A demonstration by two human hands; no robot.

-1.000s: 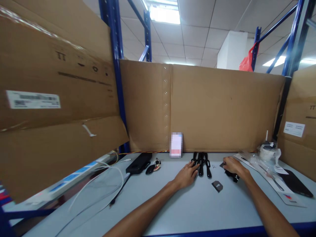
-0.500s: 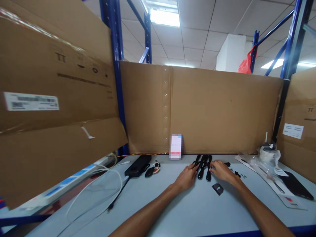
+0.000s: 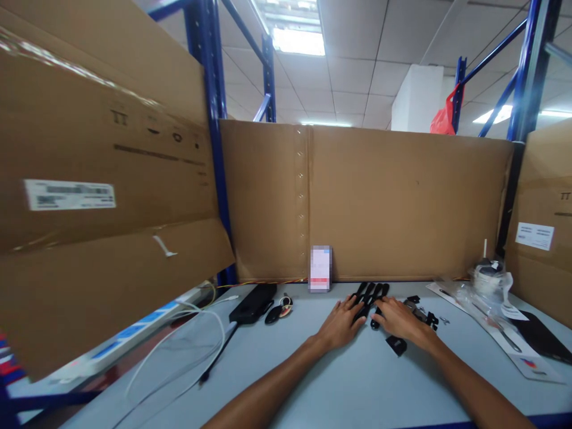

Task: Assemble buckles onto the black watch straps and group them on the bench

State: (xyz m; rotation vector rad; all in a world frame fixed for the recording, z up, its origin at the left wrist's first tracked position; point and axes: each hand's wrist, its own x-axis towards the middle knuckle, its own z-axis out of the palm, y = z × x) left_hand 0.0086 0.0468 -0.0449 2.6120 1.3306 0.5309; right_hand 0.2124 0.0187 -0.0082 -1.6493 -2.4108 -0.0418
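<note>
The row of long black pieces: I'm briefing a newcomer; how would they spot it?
Find the tall cardboard panel behind the table. Before it, the left hand and right hand touch the long black pieces. Unlike the scattered black parts rightward, these lie side by side.

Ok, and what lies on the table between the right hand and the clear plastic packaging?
In the head view, small black pieces and a small silvery piece lie between the right hand and the clear plastic packaging.
</note>
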